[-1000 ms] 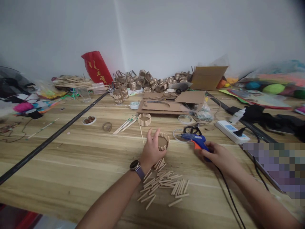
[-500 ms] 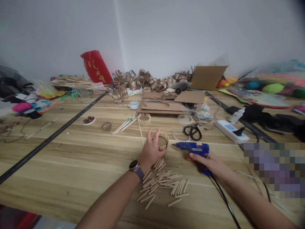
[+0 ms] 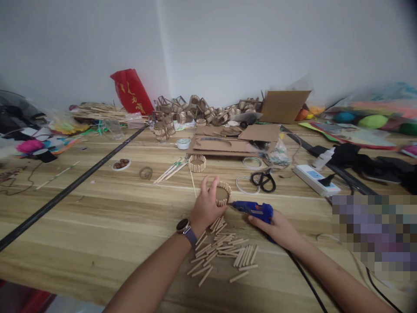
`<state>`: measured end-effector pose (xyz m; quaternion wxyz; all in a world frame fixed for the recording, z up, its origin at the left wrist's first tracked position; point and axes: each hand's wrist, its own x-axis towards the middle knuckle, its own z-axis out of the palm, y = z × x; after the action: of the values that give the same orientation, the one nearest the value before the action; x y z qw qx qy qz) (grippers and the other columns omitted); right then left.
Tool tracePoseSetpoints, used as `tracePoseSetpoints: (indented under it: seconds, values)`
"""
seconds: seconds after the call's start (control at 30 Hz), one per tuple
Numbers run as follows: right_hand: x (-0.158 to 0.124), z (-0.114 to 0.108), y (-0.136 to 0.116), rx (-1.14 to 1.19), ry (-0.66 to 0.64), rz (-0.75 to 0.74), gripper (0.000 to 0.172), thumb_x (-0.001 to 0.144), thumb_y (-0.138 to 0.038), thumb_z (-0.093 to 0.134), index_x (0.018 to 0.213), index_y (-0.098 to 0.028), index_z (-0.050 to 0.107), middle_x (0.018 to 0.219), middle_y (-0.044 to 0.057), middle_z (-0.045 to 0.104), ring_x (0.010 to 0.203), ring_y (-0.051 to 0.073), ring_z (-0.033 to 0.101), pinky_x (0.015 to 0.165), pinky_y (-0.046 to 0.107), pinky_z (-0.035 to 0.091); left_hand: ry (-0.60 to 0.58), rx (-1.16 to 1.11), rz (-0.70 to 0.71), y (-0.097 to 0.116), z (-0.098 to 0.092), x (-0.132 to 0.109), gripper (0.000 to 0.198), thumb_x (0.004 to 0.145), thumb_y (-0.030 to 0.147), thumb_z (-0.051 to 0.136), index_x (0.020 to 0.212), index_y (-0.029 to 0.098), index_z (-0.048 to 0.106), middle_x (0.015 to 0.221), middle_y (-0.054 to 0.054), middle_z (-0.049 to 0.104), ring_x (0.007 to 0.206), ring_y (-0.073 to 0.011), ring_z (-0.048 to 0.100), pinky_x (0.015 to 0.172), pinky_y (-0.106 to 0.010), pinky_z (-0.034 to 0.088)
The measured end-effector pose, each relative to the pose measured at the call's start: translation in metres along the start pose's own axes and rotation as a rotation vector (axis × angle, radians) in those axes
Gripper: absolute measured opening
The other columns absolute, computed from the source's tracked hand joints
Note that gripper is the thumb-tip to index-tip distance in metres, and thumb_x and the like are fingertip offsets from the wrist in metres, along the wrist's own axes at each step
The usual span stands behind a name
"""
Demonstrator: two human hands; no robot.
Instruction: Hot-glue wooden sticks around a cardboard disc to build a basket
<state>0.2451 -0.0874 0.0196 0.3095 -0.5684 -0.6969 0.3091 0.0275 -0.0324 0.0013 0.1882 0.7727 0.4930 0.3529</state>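
Observation:
My left hand (image 3: pixel 206 201) grips the left side of a small round basket (image 3: pixel 223 194), a cardboard disc ringed with short upright wooden sticks. Part of its rim is hidden behind my fingers. In my right hand (image 3: pixel 280 228) is a blue hot glue gun (image 3: pixel 254 209), its nozzle at the basket's lower right edge; whether it touches cannot be made out. Short cut wooden sticks (image 3: pixel 221 250) lie loose on the table just below my left hand. Behind it stands a second stick-ringed basket (image 3: pixel 197 164), with longer thin sticks (image 3: pixel 171 169) to its left.
Black scissors (image 3: pixel 263 180) and a pale ring (image 3: pixel 247 184) lie beyond the glue gun. A white power strip (image 3: pixel 316 179) is at right. Cardboard sheets (image 3: pixel 224 145) and a heap of small stick crafts (image 3: pixel 202 111) fill the back. A dish of brown beads (image 3: pixel 121 164) sits left.
My right hand has moved left and slightly down with the glue gun, bringing the nozzle to the basket's edge. My left hand and the basket stay in place.

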Motion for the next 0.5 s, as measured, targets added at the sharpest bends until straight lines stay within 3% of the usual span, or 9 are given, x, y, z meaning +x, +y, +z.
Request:
tracePoseSetpoints:
  seconds: [0.33,0.5]
  values:
    - [0.0007,0.0031,0.0,-0.047,-0.004,0.005,0.044,0.077,-0.052,0.055,0.1,-0.02,0.073,0.092,0.006,0.076,0.083,0.027,0.07,0.079,0.039,0.055,0.001,0.012,-0.003,-0.0016,0.0009,-0.0001,0.093,0.066,0.02,0.072,0.144,0.026,0.022,0.149,-0.014,0.015,0.126,-0.0317,0.046,0.102,-0.045,0.045]
    - [0.0007,0.0035,-0.0026,-0.063,0.001,-0.009,0.045,0.077,-0.053,0.053,0.099,-0.019,0.073,0.092,0.007,0.076,0.083,0.027,0.069,0.079,0.038,0.055,-0.006,0.013,-0.007,0.0002,-0.0007,0.0001,0.091,0.067,0.019,0.071,0.144,0.024,0.023,0.149,-0.014,0.016,0.13,-0.0316,0.041,0.104,-0.043,0.043]
